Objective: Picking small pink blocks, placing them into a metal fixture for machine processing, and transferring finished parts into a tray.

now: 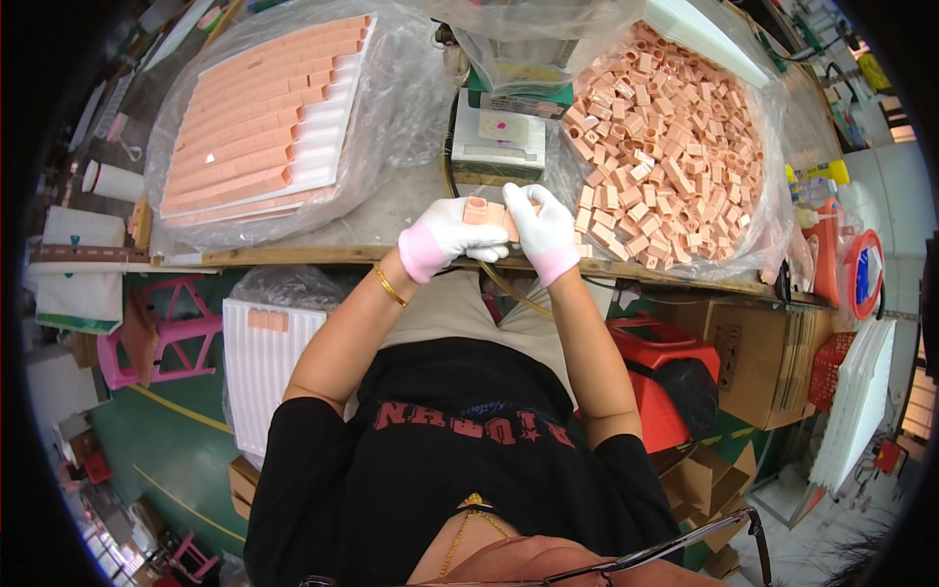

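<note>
Hands number two, a left hand [448, 235] and a right hand [546, 231], each in a white glove with a pink cuff. Between them are at least two small salmon-pink hollow blocks [475, 210], held above the front edge of one grey workbench [406, 210]; the left fingers are curled together around them, the right thumb and fingers clamped on the other end. Both forearms angle inward, elbows apart. One white ridged tray [328, 137] bears many block rows on the left; one loose block pile [675, 147], uncountable, lies right.
</note>
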`<state>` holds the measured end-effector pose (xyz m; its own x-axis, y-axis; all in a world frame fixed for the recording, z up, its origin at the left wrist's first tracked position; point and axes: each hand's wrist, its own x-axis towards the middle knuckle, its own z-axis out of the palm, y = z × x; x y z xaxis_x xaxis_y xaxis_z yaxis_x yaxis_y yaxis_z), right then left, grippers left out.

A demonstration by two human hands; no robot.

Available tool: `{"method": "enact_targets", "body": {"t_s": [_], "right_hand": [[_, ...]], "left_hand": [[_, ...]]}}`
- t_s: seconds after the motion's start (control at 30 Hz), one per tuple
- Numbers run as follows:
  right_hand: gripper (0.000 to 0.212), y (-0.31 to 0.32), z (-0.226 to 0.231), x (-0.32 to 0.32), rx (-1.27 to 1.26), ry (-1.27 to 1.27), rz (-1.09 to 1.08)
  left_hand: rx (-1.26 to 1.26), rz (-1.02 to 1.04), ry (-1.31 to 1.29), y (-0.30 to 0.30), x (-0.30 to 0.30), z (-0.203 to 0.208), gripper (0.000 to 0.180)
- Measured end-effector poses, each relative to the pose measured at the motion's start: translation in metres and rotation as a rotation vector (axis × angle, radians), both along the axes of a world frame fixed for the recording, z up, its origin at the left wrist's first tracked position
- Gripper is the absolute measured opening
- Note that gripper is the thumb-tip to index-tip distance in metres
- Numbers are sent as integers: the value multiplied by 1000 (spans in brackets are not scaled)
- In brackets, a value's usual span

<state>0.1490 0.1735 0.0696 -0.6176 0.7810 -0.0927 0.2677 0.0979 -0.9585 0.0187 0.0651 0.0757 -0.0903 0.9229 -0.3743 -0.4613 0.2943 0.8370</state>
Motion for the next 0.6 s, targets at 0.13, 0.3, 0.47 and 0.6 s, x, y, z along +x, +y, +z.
{"method": "enact_targets", "body": {"t_s": [0.13, 0.3, 0.47, 0.6], "right_hand": [[45, 3, -19, 9, -355, 204, -3], [59, -2, 2, 14, -496, 183, -13], [65, -5, -3, 16, -477, 238, -21], [68, -8, -1, 18, -489, 244, -14]], "left_hand": [[-12, -40, -136, 5, -2, 3, 33], [12, -7, -122, 2, 0, 2, 35], [48, -26, -163, 3, 0, 5, 37], [66, -16, -139, 3, 2, 5, 43]]}}
